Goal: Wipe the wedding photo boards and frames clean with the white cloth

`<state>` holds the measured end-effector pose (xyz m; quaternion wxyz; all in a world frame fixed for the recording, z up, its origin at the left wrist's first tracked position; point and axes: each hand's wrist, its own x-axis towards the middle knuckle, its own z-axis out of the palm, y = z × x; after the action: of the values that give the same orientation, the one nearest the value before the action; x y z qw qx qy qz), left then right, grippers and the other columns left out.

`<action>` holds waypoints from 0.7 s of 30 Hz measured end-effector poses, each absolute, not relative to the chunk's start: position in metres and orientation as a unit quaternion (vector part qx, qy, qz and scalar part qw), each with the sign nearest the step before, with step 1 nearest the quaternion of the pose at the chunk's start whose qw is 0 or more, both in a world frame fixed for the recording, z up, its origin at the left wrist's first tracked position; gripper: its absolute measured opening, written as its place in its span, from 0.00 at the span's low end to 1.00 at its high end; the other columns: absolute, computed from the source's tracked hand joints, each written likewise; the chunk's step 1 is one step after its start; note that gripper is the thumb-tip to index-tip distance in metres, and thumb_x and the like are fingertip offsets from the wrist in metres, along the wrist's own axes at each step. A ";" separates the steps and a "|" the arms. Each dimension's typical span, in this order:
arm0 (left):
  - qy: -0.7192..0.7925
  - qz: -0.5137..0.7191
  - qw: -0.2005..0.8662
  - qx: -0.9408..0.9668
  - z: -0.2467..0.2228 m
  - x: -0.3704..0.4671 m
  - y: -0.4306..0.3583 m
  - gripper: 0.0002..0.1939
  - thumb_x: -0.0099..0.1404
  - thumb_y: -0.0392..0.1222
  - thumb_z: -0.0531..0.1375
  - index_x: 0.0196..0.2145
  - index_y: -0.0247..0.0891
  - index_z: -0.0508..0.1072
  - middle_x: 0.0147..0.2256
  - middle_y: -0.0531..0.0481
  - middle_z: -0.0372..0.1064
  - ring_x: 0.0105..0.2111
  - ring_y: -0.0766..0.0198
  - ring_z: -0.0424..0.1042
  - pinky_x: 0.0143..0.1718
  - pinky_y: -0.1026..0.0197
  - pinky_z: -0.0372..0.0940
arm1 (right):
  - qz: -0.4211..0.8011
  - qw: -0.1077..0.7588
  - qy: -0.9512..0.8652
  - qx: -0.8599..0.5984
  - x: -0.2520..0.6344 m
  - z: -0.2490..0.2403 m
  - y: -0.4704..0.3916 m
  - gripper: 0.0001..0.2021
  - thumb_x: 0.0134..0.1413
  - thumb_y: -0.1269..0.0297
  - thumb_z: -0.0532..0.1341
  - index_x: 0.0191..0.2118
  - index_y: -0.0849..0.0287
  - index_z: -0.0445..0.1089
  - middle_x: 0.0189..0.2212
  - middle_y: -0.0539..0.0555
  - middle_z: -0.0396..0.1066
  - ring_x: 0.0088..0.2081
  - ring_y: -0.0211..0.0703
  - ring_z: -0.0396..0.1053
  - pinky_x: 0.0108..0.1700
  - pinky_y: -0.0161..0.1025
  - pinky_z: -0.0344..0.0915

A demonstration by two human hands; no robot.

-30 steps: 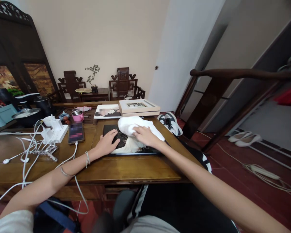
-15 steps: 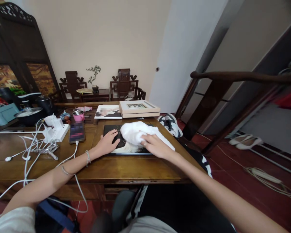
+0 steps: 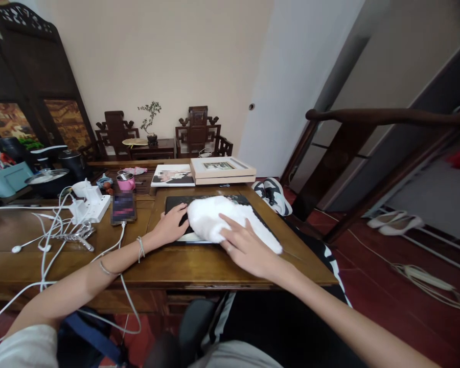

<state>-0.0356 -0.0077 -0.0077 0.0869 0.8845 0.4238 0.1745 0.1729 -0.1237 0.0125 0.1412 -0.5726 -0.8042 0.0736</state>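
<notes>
A dark, flat picture panel [image 3: 174,202] lies on the wooden table. Much of it is hidden by a white fluffy cloth [image 3: 210,212]. My left hand [image 3: 172,225] rests on the panel's left part with its fingers stretched out, holding it down, and the fingertips are close to the cloth. On the cloth's near side is my right hand [image 3: 247,248], its fingers pressed into the bunched part. One end of the cloth trails to the right past the panel's edge.
Behind the panel are a flat photo print [image 3: 172,175] and a stack of pale frames [image 3: 222,171]. At left lie a phone [image 3: 123,208], a white power strip [image 3: 95,204] with tangled cables, a pink cup [image 3: 125,181] and a lidded pan [image 3: 48,181]. A wooden chair [image 3: 341,148] stands at right.
My right hand has moved toward me and slightly right, with the cloth shifting over the panel's near edge. The left hand stays in place on the panel.
</notes>
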 end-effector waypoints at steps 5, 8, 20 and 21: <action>0.439 0.179 0.092 0.876 -0.008 -0.034 -0.010 0.23 0.69 0.46 0.50 0.58 0.37 0.64 0.63 0.41 0.55 0.63 0.51 0.54 0.60 0.40 0.53 | 0.079 0.159 -0.803 -0.569 0.214 0.004 -0.159 0.14 0.59 0.63 0.47 0.35 0.55 0.70 0.62 0.57 0.59 0.65 0.54 0.49 0.64 0.65 0.40; 0.437 0.187 0.097 0.874 -0.011 -0.034 -0.008 0.22 0.68 0.46 0.51 0.57 0.39 0.65 0.62 0.42 0.56 0.63 0.52 0.55 0.60 0.41 0.54 | 0.053 0.142 -0.780 -0.607 0.230 0.003 -0.146 0.15 0.59 0.65 0.46 0.33 0.56 0.69 0.62 0.60 0.58 0.65 0.57 0.50 0.62 0.67 0.43; 0.367 0.514 0.262 0.730 -0.003 -0.039 0.003 0.18 0.69 0.46 0.49 0.51 0.37 0.68 0.52 0.43 0.69 0.54 0.57 0.68 0.57 0.54 0.60 | 0.073 0.130 -0.831 -0.536 0.129 0.032 -0.090 0.14 0.57 0.70 0.49 0.42 0.60 0.71 0.54 0.66 0.67 0.66 0.60 0.43 0.56 0.78 0.41; 0.370 0.524 0.267 0.720 -0.003 -0.039 0.004 0.18 0.69 0.46 0.49 0.51 0.37 0.68 0.53 0.43 0.69 0.54 0.57 0.68 0.57 0.54 0.60 | 0.079 0.132 -0.847 -0.509 0.125 0.033 -0.098 0.14 0.57 0.70 0.50 0.41 0.60 0.71 0.54 0.65 0.67 0.66 0.59 0.43 0.56 0.77 0.40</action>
<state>-0.0391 0.0040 -0.0029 0.2667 0.7198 0.3697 0.5236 0.1249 -0.0977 0.0332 0.1317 -0.5092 -0.8468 0.0795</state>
